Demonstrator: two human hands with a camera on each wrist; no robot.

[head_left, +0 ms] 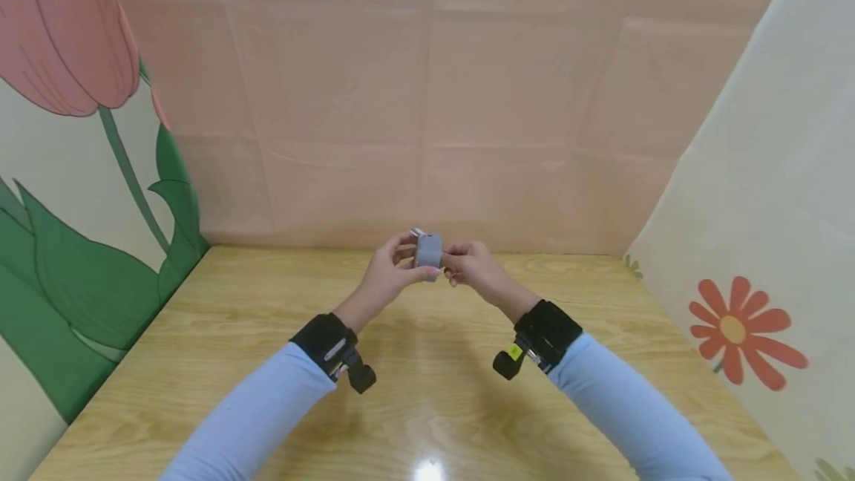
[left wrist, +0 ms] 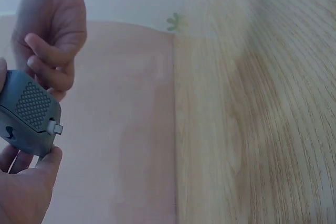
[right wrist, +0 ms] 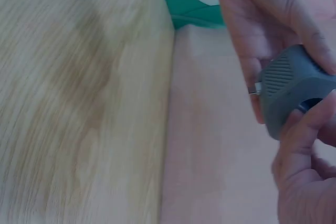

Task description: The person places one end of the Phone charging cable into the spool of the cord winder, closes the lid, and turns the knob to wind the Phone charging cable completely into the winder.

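Table of pale glossy wood (head_left: 427,392) lay below, nothing set on it. Left hand (head_left: 390,269) and right hand (head_left: 470,266) both pinched a small grey textured plastic block (head_left: 428,251) held in mid-air; handling looked midway, block not set down.

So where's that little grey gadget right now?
In the head view the grey gadget is held above the wooden table, mid-frame, gripped between the left hand and right hand.

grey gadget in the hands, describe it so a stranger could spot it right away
Over the far middle of the wooden table, both hands meet in the air. Between them sits the grey gadget, a small rounded block with a ribbed patch and a metal nub, the only object off the table.
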